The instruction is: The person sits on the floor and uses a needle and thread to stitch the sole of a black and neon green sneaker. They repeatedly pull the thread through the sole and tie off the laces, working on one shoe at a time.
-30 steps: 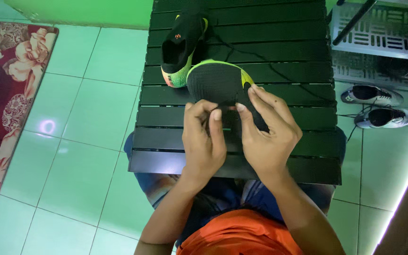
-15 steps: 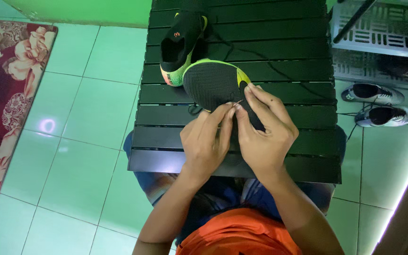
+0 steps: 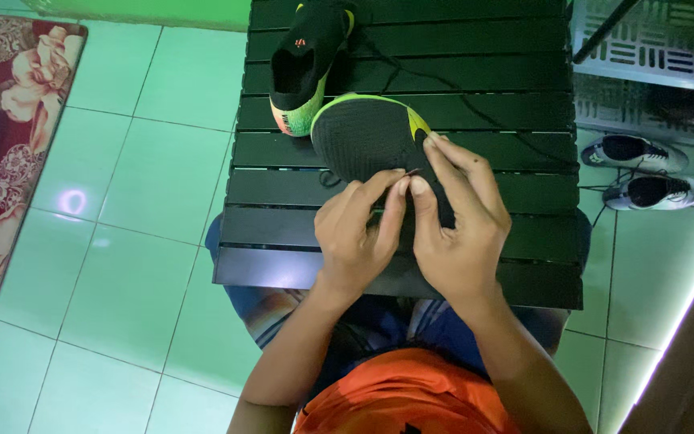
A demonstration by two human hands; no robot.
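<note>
Both hands meet at the centre of the frame over a black slatted table (image 3: 483,48): the left hand (image 3: 355,233) pinches with thumb and forefinger at the edge of an upturned shoe (image 3: 363,137), and the right hand (image 3: 455,225) closes around its near end, fingers curled over the dark sole. Something thin and thread-like seems pinched between the fingertips, too small to identify. A matching black and green shoe (image 3: 307,60) stands just beyond, at upper centre, with a loose black lace (image 3: 443,80) trailing across the slats. Work on the held shoe looks under way; the second appears untouched.
</note>
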